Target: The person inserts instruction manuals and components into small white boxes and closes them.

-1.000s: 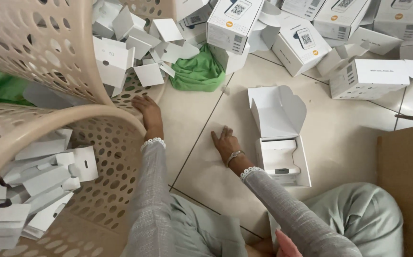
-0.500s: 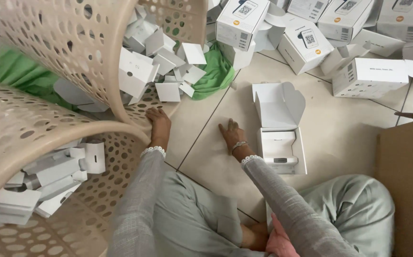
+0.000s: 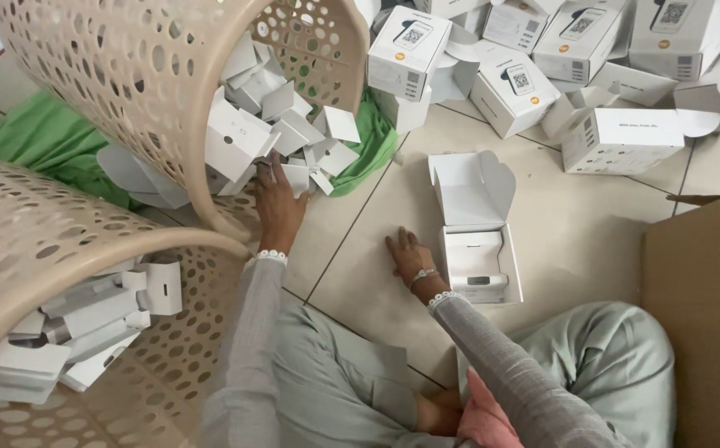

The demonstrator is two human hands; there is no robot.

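The white card inserts (image 3: pixel 281 137) were lying in a heap at the mouth of the tipped beige basket (image 3: pixel 128 91), partly spilled on a green cloth (image 3: pixel 368 145) on the tiled floor (image 3: pixel 576 224).

Nearest to the camera, crossed legs in pale green trousers (image 3: pixel 617 373) and two grey sleeves were seen. At the near left a second perforated basket (image 3: pixel 36 241) was lying on its side, with flat white card trays (image 3: pixel 86 315) stacked inside it. At the near right the edge of a brown cardboard box (image 3: pixel 692 315) was visible.

The right hand (image 3: pixel 410 257) was laid flat on the floor, fingers spread and holding nothing, just beside an open white carton (image 3: pixel 476 241) whose lid was folded back; a small grey device seemed to lie in its front part, but this could not be told with certainty.

Compared with one second before, the left hand (image 3: pixel 279 203) had been moved forward from the bare tiles up to the basket mouth. Its fingers were now pushed in among the lowest inserts; whether one was already gripped could not be told, because the fingers were hidden. The tipped basket appeared larger and nearer in the view, and the right hand was kept in the same place. By this, the picking of an insert was judged as begun and not finished.

Farthest away, many closed white retail boxes (image 3: pixel 509 83) were piled along the top.
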